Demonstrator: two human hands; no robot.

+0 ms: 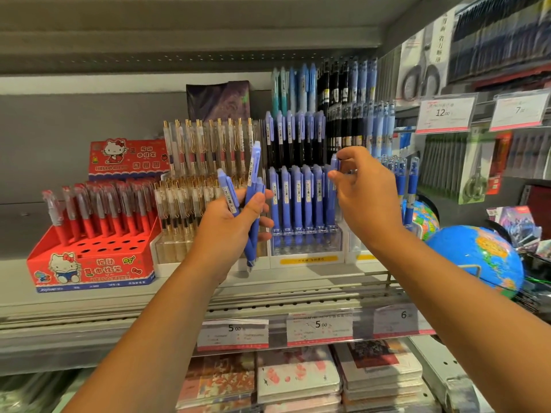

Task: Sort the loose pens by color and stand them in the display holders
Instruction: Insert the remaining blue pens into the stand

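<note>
step: blue pen (334, 162) pinched in R hand (366, 198), at row end of clear holder (307, 248) below | spare blue pens (253, 174) gripped in L hand (232, 228) | next: likely lowered upright into slot

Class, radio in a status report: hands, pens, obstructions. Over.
Left hand grips loose blue pens. Right hand pinches one pen beside the blue row in the holder. Nothing seen blocking.
</note>
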